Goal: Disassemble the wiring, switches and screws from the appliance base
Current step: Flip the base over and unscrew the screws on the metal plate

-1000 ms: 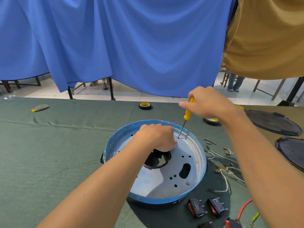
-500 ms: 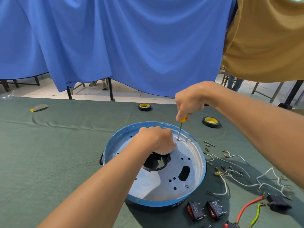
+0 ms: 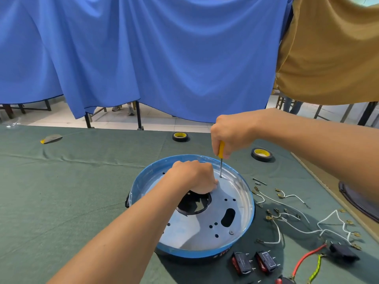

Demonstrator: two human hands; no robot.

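Late stage of disassembly: the appliance base [image 3: 205,255], a blue-rimmed round shell with a perforated metal plate, sits on the green table cloth [image 3: 82,191]. White wires [image 3: 287,220], two rocker switches [image 3: 254,263] and a red lead [image 3: 303,259] lie freed just to its right. The right hand [image 3: 231,134] grasps a yellow-handled screwdriver [image 3: 221,152], upright with its tip on the plate's far edge, presumably in a screw. The left hand [image 3: 192,177] is curled at the central opening's rim, though whether it hooks that rim cannot be told; that fastener and a screw [image 3: 231,232] at the near right apparently remain.
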